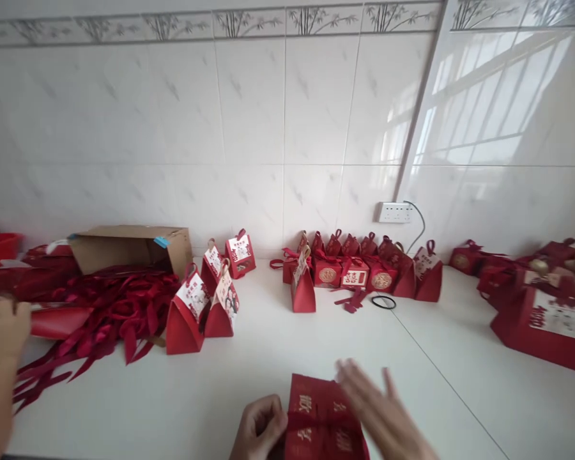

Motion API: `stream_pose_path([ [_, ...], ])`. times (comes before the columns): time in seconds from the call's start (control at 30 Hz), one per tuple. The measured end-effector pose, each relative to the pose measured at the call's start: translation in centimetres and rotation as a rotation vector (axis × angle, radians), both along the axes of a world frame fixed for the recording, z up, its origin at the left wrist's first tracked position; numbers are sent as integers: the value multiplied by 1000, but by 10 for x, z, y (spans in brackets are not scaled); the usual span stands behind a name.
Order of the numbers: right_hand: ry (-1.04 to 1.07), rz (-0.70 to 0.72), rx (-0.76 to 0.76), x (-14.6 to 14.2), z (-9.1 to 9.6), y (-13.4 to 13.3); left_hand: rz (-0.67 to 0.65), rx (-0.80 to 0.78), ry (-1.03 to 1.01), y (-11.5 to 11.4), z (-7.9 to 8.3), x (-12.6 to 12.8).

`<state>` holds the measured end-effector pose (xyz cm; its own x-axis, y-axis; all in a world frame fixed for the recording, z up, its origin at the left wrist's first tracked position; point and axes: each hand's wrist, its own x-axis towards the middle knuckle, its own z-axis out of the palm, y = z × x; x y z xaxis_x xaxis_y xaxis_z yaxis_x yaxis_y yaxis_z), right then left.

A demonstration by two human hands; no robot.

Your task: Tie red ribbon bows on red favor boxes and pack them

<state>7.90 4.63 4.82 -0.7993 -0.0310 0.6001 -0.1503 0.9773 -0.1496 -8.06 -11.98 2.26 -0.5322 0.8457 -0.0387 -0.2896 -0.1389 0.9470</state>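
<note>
A red gift box [311, 393] with gold Chinese characters is at the bottom middle, close to me, and its lower part is cut off by the frame. Across its face runs a dark red ribbon [316, 421]. My left hand [261, 425] is closed at the box's left edge, thumb and forefinger pinched where the ribbon reaches that side; I cannot tell whether the ribbon is between them. My right hand [383, 412], a little blurred, lies along the box's right side with its fingers stretched out. Whether its palm presses the box is unclear.
At the left are loose red ribbons [124, 306], an open cardboard box [134, 246] and another person's hand [2, 326]. Tent-shaped red boxes [186, 319] stand nearby. More finished-looking boxes [354, 275] line the wall; a black ring [383, 302] and larger red box [546, 326] sit rightward.
</note>
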Motion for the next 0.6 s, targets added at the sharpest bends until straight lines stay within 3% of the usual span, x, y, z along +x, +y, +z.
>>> stream_pose_path([
  [0.07, -107, 157, -16, 2, 4, -9, -11, -12, 9, 0, 1, -1],
  [0.23, -123, -132, -240, 12, 34, -30, -4, -37, 102, -1, 5, -2],
  [0.33, -170, -151, -303, 10, 44, -43, 10, -19, 104, 1, 6, -3],
  [0.53, -137, -198, -493, -4, 36, -57, 88, -122, 268, 3, 12, -5],
  [0.6, -96, -196, -522, -6, 31, -58, 241, -129, 435, -5, 19, -6],
])
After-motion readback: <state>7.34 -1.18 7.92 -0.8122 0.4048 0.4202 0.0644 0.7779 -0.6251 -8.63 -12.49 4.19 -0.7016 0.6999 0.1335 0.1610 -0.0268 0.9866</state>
